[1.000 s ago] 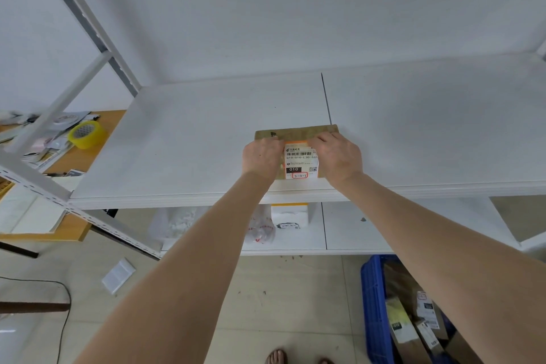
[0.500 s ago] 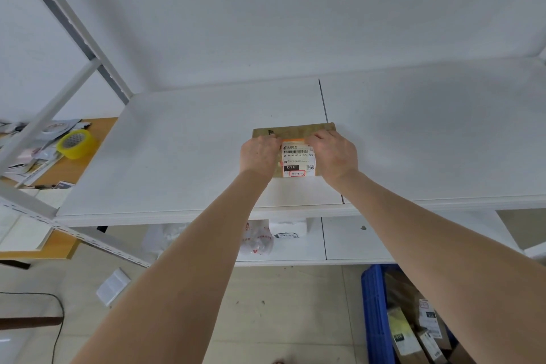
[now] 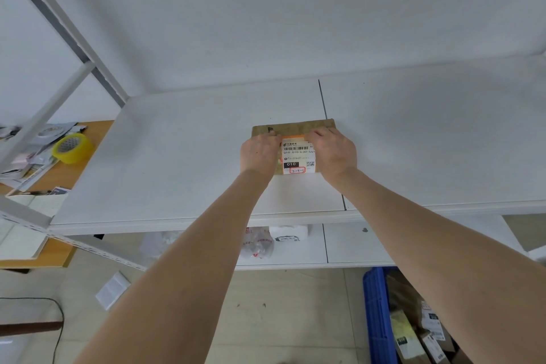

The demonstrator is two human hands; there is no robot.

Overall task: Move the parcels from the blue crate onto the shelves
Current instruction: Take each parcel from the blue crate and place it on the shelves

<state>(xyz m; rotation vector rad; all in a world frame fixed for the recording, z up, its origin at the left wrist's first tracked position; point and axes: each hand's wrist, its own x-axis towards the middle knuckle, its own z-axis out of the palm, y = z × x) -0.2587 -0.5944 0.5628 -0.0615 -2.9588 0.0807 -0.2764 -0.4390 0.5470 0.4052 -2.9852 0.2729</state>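
A flat brown parcel (image 3: 292, 128) with a white shipping label lies on the white top shelf (image 3: 177, 156), near the seam between its two boards. My left hand (image 3: 258, 154) holds its left side and my right hand (image 3: 332, 151) its right side, fingers curled over the top face. Both thumbs are hidden. The blue crate (image 3: 376, 319) stands on the floor at the lower right, with several brown and labelled parcels (image 3: 413, 328) inside.
On the lower shelf (image 3: 354, 245) sit a white parcel (image 3: 288, 233) and a clear plastic bag parcel (image 3: 257, 244). A white slanted shelf upright (image 3: 59, 23) rises at the left. Beyond it, a wooden table (image 3: 59, 174) carries a yellow tape roll (image 3: 71, 148) and papers.
Both hands have slid the brown parcel farther back from the shelf's front edge. The grip looks the same throughout.
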